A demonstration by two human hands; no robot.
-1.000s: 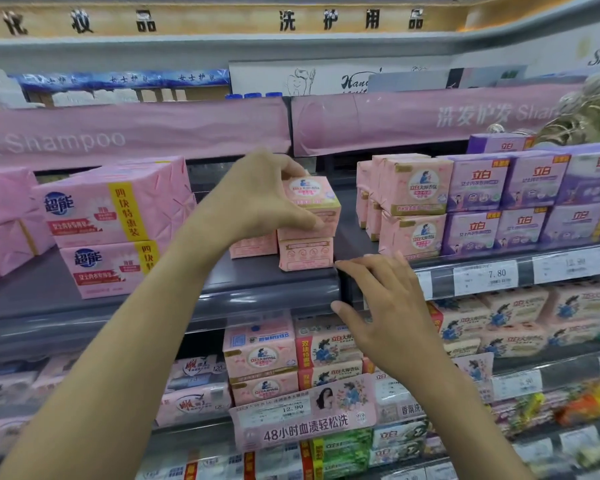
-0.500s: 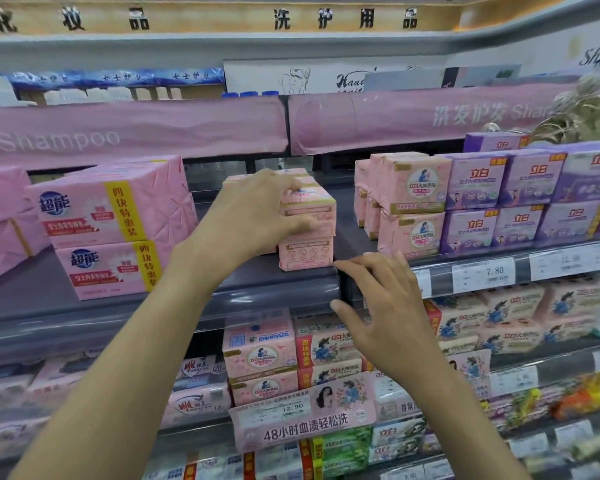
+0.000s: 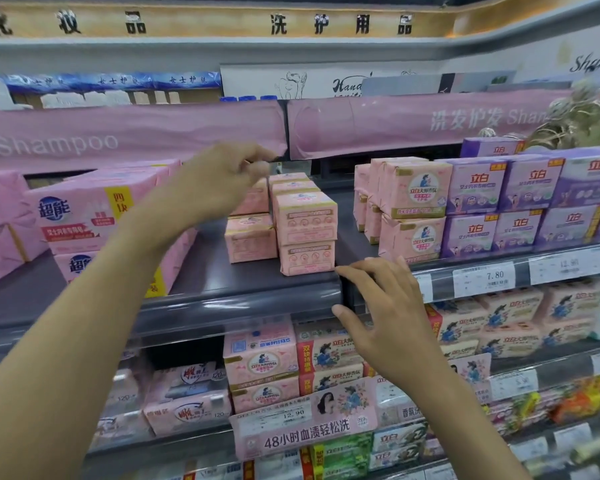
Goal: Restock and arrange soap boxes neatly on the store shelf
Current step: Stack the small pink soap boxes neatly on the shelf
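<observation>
Shelf [image 3: 201, 285], dark grey, ran across the view with a bare stretch at its middle. Big pink wrapped packs [image 3: 84, 216] stood at the left end and pink and purple packs [image 3: 471, 202] at the right, over a price tag [image 3: 484, 279].

Soap boxes [image 3: 306, 233] sat on the bare stretch just behind the front lip – a front stack of two, squared one on the other, more of the same lined up behind it and a second stack [image 3: 250, 237] close on its left and set a little further back. Printed faces pointed out at the aisle. Each face was broader than tall, so the long side seen ran along the lip; depth could not be judged.

Left hand [image 3: 226, 181] hung above and to the left of the stacks, fingers curled in toward the thumb, no box in them. Whether the tips touched the pink banner [image 3: 118, 133] behind could not be told.

Right hand [image 3: 385, 317] was lower and nearer – fingers straight and spread, nothing held, forefinger just beside the bottom right corner of the front stack; contact not clear. The stack lay up and left of it. Judgement: a nudge leftward or back from that corner would suit this hand.
</observation>
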